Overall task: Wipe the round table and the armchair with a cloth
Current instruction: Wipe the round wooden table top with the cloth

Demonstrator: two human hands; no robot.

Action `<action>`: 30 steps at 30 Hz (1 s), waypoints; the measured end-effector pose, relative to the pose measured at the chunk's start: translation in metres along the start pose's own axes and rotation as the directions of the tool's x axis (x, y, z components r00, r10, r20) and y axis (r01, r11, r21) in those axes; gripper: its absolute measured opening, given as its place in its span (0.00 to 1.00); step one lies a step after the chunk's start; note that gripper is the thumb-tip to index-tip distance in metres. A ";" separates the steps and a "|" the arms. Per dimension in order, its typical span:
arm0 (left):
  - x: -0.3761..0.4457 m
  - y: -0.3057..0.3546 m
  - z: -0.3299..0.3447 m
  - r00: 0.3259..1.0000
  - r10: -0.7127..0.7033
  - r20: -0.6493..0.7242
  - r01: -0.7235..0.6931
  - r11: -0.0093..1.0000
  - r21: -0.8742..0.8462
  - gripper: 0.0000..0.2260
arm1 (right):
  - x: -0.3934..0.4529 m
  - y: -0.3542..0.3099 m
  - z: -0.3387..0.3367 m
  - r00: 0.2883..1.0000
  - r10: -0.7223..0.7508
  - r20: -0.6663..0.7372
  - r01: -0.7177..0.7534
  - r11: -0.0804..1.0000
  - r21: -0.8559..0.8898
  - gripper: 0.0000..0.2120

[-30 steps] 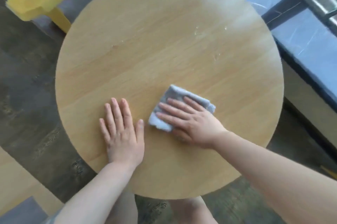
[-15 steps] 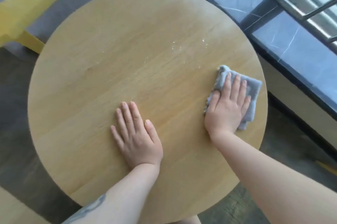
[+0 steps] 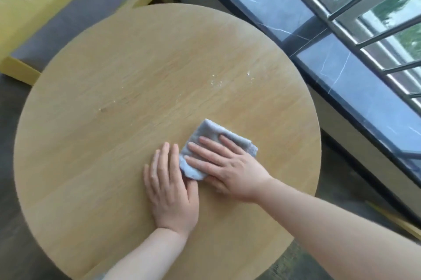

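The round light-wood table [image 3: 109, 134] fills most of the view. A folded grey cloth [image 3: 208, 132] lies on it right of centre, and my right hand [image 3: 225, 165] presses flat on it with straight fingers. My left hand [image 3: 169, 188] rests flat on the tabletop just left of the cloth, its fingers touching the cloth's edge. Small white crumbs [image 3: 216, 81] are scattered on the wood beyond the cloth. The armchair [image 3: 43, 1], with a yellow frame and a grey seat, stands behind the table at the upper left.
A dark marble window sill [image 3: 337, 88] runs along the right, close to the table's edge, with a metal-barred window [image 3: 369, 17] above it. Dark floor [image 3: 13, 234] shows at the left and the lower right.
My right hand slid the cloth from the table's right edge back toward the middle, up against my left hand. The view also shifted, showing more of the window and the chair.
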State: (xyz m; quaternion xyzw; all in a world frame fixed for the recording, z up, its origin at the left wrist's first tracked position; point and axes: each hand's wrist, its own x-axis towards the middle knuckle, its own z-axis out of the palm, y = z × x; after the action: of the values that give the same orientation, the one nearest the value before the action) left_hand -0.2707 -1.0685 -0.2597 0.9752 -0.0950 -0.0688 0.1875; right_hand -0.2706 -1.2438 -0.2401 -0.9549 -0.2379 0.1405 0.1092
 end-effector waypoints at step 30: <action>0.046 0.078 0.030 0.983 0.182 -0.033 -0.177 0.978 0.111 0.27 | 0.025 0.061 -0.019 0.797 0.577 -0.178 -0.522 0.807 0.278 0.26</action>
State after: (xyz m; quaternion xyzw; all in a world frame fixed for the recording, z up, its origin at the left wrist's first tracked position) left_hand -0.2432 -1.1596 -0.2621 0.9726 -0.1820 -0.0253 0.1423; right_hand -0.2178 -1.2869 -0.2442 -0.9748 0.0835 0.0678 0.1956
